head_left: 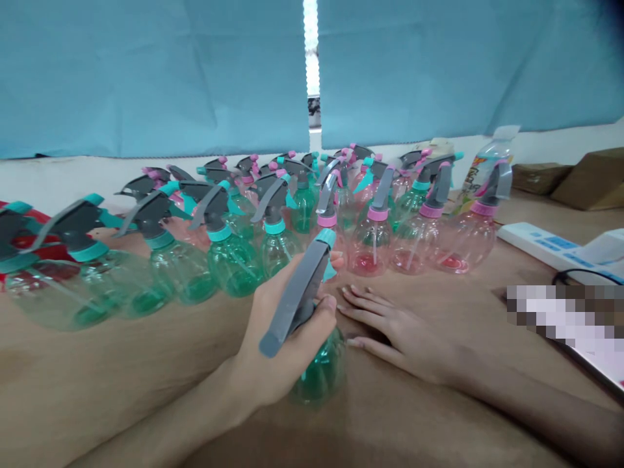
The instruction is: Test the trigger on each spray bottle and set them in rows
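Note:
A green spray bottle [319, 374] stands upright at the front of the wooden table, with a grey trigger head and a turquoise nozzle. Around its neck wraps my left hand [273, 338], closed, with the grey lever lying over the back of the hand. My right hand [394, 328] rests flat on the tabletop just right of that bottle, fingers stretched out and holding nothing. Beyond both hands stand rows of similar bottles, among them a green one [236, 266] and a pink one [370, 244]. My left hand hides part of the held bottle.
A labelled drink bottle [480, 172] stands behind the pink spray bottles. On the right are a white power strip [541, 244], a partly pixelated flat object [580, 338] and a brown box [592, 179]. A blue sheet [170, 78] covers the wall behind.

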Tool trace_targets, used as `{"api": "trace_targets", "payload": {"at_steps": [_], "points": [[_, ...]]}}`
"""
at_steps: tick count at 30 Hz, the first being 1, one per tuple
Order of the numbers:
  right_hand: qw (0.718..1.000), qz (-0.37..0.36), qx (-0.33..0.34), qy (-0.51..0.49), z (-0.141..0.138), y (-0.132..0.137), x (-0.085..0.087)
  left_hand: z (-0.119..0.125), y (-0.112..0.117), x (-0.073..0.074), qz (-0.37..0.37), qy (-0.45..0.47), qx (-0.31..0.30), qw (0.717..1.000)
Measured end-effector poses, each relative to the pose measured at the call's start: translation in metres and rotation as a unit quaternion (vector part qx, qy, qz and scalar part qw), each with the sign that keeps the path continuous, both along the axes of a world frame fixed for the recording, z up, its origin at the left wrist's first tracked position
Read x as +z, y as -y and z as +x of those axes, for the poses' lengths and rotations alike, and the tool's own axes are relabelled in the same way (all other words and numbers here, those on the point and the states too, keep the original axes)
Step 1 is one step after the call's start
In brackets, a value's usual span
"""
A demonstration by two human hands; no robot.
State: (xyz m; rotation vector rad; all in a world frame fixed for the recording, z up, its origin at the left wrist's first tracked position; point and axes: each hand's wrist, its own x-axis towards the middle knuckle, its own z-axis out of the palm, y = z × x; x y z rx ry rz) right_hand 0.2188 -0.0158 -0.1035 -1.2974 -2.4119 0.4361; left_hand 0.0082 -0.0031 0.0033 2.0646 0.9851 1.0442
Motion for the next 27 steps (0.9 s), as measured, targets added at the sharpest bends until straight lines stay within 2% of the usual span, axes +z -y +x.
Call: {"api": "trace_targets", "payload": {"at_steps": [13,24,27], "points": [[1.0,0.004,0.002,-0.013,0.0013,0.0005,-0.0021,-0.0003,-0.002,-0.002,0.003,-0.005,-0.002,1.0],[1.0,0.004,0.003,-0.024,0.0016,-0.0003,-0.0014,0.0005,-0.0017,0.0015,-0.018,0.01,-0.01,1.0],[1.0,0.004,0.005,-0.015,0.0014,-0.0005,-0.0007,0.0006,-0.0024,0.0038,-0.016,-0.012,0.001,1.0]]}}
